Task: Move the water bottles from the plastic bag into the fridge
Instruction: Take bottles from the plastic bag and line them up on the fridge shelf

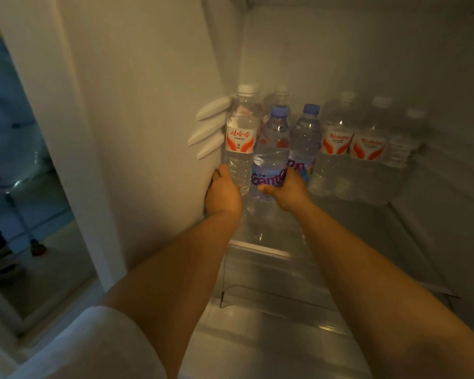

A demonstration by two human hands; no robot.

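Both my arms reach deep into the fridge. My left hand (223,191) grips the base of a white-capped bottle with a red and white label (240,138), standing upright against the left wall. My right hand (288,191) holds the lower part of a blue-capped bottle with a pink-lettered label (271,151), also upright on the glass shelf (257,233). A second blue-capped bottle (305,140) stands just to its right. Several more white-capped bottles (367,149) line the back of the shelf. The plastic bag is out of view.
White ribs (210,127) stick out of the fridge's left wall beside the left bottle. A clear drawer or lower shelf (271,294) lies below the glass shelf. The fridge's left frame (66,149) borders a dim room with a floor at the left.
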